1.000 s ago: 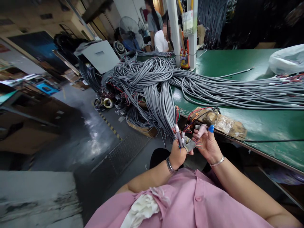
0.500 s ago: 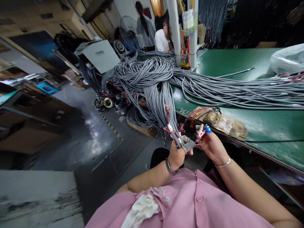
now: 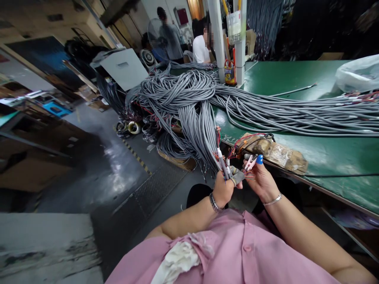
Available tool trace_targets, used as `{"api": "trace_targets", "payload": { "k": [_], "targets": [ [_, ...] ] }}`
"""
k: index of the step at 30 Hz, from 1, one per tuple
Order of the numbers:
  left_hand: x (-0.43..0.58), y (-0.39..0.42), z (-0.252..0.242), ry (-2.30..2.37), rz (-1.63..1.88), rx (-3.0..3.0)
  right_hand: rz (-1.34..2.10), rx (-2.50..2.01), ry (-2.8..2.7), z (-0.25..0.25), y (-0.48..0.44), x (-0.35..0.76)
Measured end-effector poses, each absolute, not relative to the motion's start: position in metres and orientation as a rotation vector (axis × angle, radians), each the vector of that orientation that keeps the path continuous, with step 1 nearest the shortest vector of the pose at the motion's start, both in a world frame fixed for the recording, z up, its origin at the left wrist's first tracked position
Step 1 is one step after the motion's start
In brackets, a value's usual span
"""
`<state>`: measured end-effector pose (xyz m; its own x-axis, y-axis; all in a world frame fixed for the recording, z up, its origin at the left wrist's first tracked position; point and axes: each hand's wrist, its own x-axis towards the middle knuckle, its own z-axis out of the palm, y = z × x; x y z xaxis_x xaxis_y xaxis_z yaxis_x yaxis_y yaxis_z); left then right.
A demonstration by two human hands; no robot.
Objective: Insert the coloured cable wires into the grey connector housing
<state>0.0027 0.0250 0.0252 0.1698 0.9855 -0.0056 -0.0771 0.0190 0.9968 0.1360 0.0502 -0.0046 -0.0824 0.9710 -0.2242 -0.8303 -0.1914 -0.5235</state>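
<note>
My left hand (image 3: 225, 187) is closed around several grey cables (image 3: 222, 161), whose stripped ends show thin coloured wires. Grey covering wraps its thumb. Close on the right, my right hand (image 3: 261, 179) pinches a small pale pink clip (image 3: 250, 163) beside the wire ends; blue covers the thumb tip. The clip's jaws lie near fine reddish wires (image 3: 248, 175), but I cannot tell whether they grip them. From my left hand the cables run up into a large grey cable bundle (image 3: 192, 86) draped over the table edge.
A tape-wrapped block (image 3: 275, 152) with wires lies at the near edge of the green table (image 3: 331, 154). More grey cables (image 3: 296, 114) stretch to the right. A white post (image 3: 240, 51) and a plastic bag (image 3: 358, 75) stand behind. Two people are at the back.
My left hand has shifted slightly right and up with the cables, closer to my right hand. The clip has turned a little. A person at the back has moved left.
</note>
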Motion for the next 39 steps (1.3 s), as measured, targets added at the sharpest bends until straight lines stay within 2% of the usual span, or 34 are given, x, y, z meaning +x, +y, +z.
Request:
{"api": "trace_targets", "payload": {
  "k": [18,39],
  "targets": [
    [-0.011,0.012,0.041,1.056,1.136,1.285,1.729,-0.564,-0.454,-0.008,0.044,0.152],
    [0.000,0.020,0.019,1.031,1.199,1.207,1.716,-0.547,-0.229,-0.001,0.043,0.135]
  ]
}}
